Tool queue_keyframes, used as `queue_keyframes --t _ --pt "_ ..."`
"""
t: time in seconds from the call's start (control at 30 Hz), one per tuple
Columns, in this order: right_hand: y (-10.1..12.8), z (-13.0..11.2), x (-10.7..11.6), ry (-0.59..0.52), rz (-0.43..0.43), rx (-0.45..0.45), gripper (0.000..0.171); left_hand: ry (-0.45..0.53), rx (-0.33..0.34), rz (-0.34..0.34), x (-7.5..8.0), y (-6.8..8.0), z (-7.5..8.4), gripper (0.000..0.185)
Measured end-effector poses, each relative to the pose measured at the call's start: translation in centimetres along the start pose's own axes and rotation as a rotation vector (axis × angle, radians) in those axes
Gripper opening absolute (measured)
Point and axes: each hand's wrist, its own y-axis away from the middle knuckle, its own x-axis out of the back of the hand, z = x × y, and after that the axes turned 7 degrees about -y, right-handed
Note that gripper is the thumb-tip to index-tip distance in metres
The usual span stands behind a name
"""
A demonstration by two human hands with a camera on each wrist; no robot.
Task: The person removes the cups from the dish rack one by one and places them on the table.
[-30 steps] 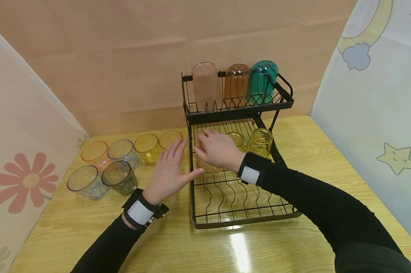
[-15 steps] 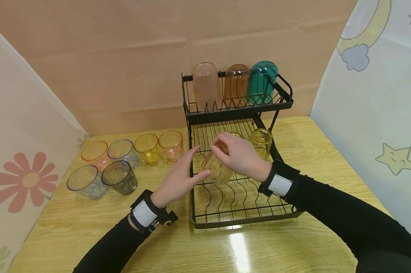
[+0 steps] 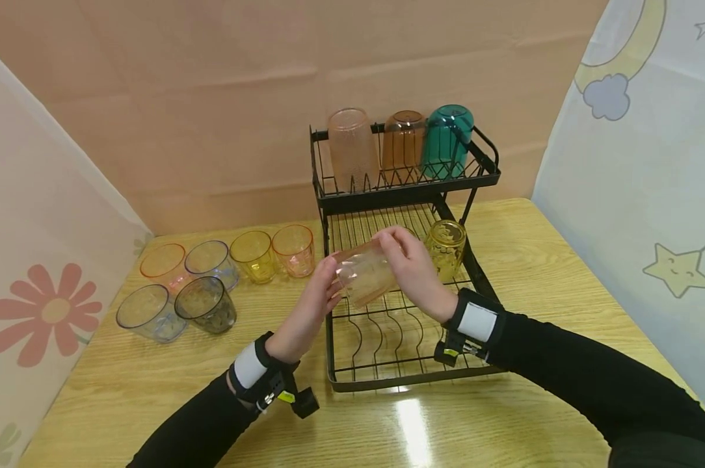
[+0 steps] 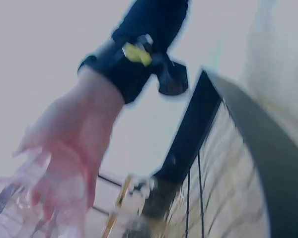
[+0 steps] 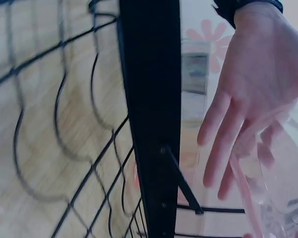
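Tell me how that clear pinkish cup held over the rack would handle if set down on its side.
The clear pinkish cup looks round and tapered, so it would probably roll in a curve. The thin translucent wall suggests it's light. The rack wires might stop it.

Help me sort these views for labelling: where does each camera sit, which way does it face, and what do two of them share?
Head: worn on the head, facing forward and down at the table, black rack and clear cup; both sleeves, left hand and right hand show.
Left wrist: looks up from below; the right hand and its strap show.
Right wrist: looks across the rack's lower wires; the left hand's palm shows.
Shared: all three show the cup held between the hands.
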Motion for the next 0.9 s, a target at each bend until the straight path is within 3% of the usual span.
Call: queue_keyframes --t 0.13,0.3,0.53,0.7,0.9 --pt "-0.1 0.1 -1.0 -0.127 0.086 0.002 0.032 0.138 0.005 0.057 -0.9 0.3 0.4 0.073" --pt "-0.1 0.0 -2.2 -0.197 0.192 -0.013 0.031 0.267 -0.015 0.193 -2.4 0.0 1.2 0.067" --pt "0.5 -0.3 -2.8 -0.271 0.304 0.020 0.033 0.369 -0.036 0.346 -4.6 -1.1 2.2 0.061" --pt "0.9 -0.3 -2.9 -0.284 0.306 0.059 0.032 0.466 -0.048 0.412 -5.4 -1.8 2.6 0.052" --pt "1.5 0.0 -2.8 -0.265 0.209 0.037 0.029 0.525 0.029 0.383 -5.1 -2.0 2.3 0.048"
